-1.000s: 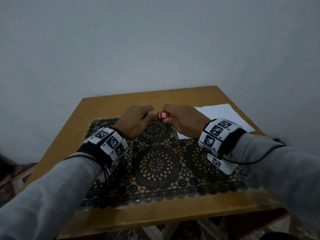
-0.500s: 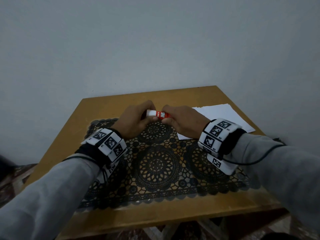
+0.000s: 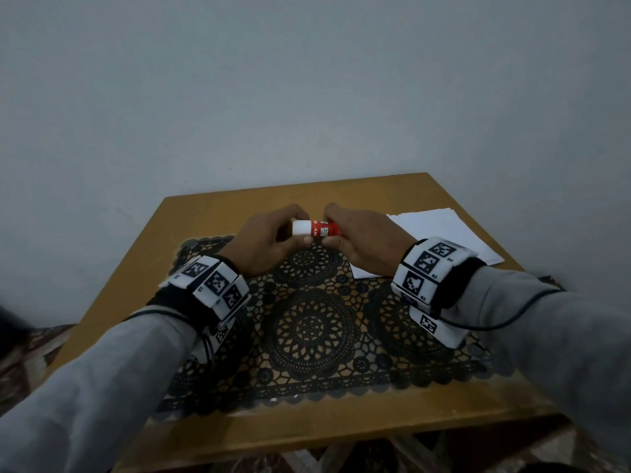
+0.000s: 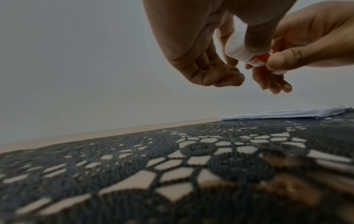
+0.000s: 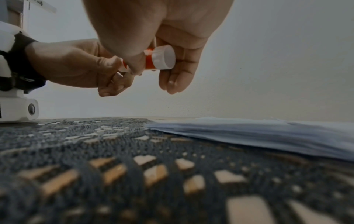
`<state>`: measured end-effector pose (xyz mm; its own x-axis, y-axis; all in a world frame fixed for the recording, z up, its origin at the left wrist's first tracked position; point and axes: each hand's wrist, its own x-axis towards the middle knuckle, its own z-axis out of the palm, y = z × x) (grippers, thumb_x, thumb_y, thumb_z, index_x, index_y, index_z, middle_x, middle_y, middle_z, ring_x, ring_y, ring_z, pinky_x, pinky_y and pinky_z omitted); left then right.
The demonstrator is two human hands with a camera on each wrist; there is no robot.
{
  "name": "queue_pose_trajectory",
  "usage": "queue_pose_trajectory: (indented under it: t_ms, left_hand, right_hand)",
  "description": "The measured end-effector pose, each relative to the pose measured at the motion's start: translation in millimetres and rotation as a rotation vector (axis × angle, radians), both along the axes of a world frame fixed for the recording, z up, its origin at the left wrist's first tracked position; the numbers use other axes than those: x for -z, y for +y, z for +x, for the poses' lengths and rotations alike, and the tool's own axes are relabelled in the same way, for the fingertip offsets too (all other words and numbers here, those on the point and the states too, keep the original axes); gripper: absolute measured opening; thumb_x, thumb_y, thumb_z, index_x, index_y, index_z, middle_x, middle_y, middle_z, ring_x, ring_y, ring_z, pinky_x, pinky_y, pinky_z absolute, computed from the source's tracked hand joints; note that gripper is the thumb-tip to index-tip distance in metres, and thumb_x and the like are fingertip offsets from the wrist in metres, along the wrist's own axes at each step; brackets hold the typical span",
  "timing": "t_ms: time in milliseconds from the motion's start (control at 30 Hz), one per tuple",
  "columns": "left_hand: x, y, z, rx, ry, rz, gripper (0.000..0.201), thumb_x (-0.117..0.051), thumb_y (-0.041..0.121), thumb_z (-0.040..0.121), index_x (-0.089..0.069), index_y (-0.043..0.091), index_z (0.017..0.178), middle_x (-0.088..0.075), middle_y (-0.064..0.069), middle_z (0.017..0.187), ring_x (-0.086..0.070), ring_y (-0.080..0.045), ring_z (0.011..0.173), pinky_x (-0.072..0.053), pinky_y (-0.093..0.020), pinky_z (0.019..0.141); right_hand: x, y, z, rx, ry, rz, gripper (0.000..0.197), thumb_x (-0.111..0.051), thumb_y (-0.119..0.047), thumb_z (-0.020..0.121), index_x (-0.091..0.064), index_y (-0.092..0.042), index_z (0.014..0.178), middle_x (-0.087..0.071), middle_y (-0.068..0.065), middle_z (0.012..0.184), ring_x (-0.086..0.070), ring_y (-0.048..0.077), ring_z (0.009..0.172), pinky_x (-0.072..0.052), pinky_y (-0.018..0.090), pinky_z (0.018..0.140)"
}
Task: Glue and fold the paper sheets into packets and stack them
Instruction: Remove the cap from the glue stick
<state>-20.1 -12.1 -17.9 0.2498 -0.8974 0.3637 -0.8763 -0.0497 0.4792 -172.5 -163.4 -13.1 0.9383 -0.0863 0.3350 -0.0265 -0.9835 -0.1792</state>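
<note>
A red glue stick (image 3: pixel 322 229) with a white cap (image 3: pixel 301 228) is held level above the table, between both hands. My left hand (image 3: pixel 273 235) pinches the cap (image 4: pixel 236 47) with thumb and fingers. My right hand (image 3: pixel 358 238) grips the red body (image 5: pixel 149 62); its white ridged end (image 5: pixel 163 57) shows against the palm in the right wrist view. A stack of white paper sheets (image 3: pixel 444 233) lies flat on the table behind and to the right of my right hand, partly hidden by it.
A black lace mat (image 3: pixel 307 331) covers the middle of the small wooden table (image 3: pixel 136 268); the paper stack's (image 5: pixel 268 131) near corner overlaps it. A plain wall stands just behind the table. Patterned floor shows below the left edge.
The hands have risen slightly and drawn a little apart. The left fingers have slid back, so the white cap, hidden a second ago, now shows between the hands.
</note>
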Motion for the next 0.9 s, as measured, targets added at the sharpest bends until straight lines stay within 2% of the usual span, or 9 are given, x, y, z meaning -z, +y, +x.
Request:
queue_pose_trajectory:
  t_ms: [133, 200, 333, 400, 533, 600, 800, 900]
  left_hand:
    - [2, -3, 2, -0.028, -0.067, 0.024, 0.033, -0.044, 0.047, 0.091, -0.056, 0.017, 0.099, -0.06, 0.002, 0.079, -0.052, -0.006, 0.067, -0.038, -0.024, 0.058]
    - [2, -5, -4, -0.049, -0.061, 0.07, 0.042, -0.038, 0.052, 0.092, -0.054, 0.014, 0.093, -0.059, -0.001, 0.076, -0.052, -0.012, 0.065, -0.038, -0.026, 0.059]
    - [-1, -10, -15, -0.09, 0.011, 0.163, 0.039, -0.033, 0.041, 0.1, -0.056, 0.011, 0.088, -0.06, -0.007, 0.079, -0.053, -0.018, 0.07, -0.042, -0.033, 0.067]
    - [-2, -10, -17, -0.087, 0.01, 0.17, 0.036, -0.034, 0.04, 0.099, -0.055, 0.012, 0.091, -0.06, -0.006, 0.078, -0.053, -0.017, 0.069, -0.043, -0.035, 0.067]
    - [-3, -6, -15, -0.049, -0.008, 0.11, 0.023, -0.052, 0.036, 0.094, -0.053, 0.016, 0.107, -0.063, 0.0, 0.085, -0.057, -0.014, 0.071, -0.045, -0.026, 0.063]
    - [-3, -4, -14, -0.018, -0.018, 0.069, 0.022, -0.058, 0.033, 0.092, -0.056, 0.017, 0.107, -0.065, 0.0, 0.085, -0.059, -0.014, 0.07, -0.046, -0.024, 0.062]
    - [-2, -6, -14, -0.041, -0.013, 0.092, 0.02, -0.052, 0.03, 0.096, -0.06, 0.012, 0.101, -0.065, -0.006, 0.084, -0.059, -0.022, 0.074, -0.044, -0.03, 0.063]
    - [-1, -7, -16, -0.049, -0.024, 0.092, 0.018, -0.052, 0.027, 0.096, -0.059, 0.012, 0.103, -0.065, -0.005, 0.086, -0.057, -0.02, 0.073, -0.041, -0.027, 0.062]
  right_hand:
    - [0, 1, 2, 0.014, 0.021, -0.005, 0.024, -0.048, -0.034, 0.098, -0.044, -0.014, 0.111, -0.05, -0.005, 0.085, -0.048, 0.017, 0.071, -0.034, 0.028, 0.061]
    - [0, -1, 1, 0.027, 0.007, -0.024, 0.024, -0.052, -0.033, 0.096, -0.043, -0.014, 0.108, -0.05, -0.005, 0.085, -0.049, 0.017, 0.071, -0.033, 0.028, 0.06]
    - [0, -2, 0, 0.014, -0.022, -0.033, 0.03, -0.062, -0.029, 0.09, -0.034, -0.021, 0.095, -0.048, -0.006, 0.082, -0.048, 0.017, 0.069, -0.027, 0.02, 0.052]
    - [0, -3, 0, 0.017, -0.031, -0.039, 0.031, -0.063, -0.029, 0.089, -0.034, -0.021, 0.094, -0.048, -0.007, 0.081, -0.047, 0.017, 0.069, -0.026, 0.017, 0.052]
    - [1, -1, -1, 0.0, 0.001, -0.032, 0.027, -0.06, -0.029, 0.091, -0.04, -0.015, 0.104, -0.053, -0.003, 0.085, -0.048, 0.017, 0.068, -0.032, 0.027, 0.056]
    - [1, -1, 0, -0.006, 0.006, -0.033, 0.028, -0.058, -0.03, 0.093, -0.041, -0.013, 0.107, -0.055, -0.002, 0.087, -0.048, 0.017, 0.068, -0.034, 0.028, 0.058]
    - [2, 0, 1, -0.042, -0.009, -0.063, 0.023, -0.055, -0.029, 0.094, -0.046, -0.014, 0.109, -0.063, 0.004, 0.089, -0.052, 0.02, 0.07, -0.042, 0.033, 0.061]
    - [2, 0, 1, -0.04, -0.017, -0.065, 0.025, -0.057, -0.029, 0.092, -0.047, -0.014, 0.109, -0.064, 0.005, 0.091, -0.056, 0.023, 0.073, -0.045, 0.035, 0.063]
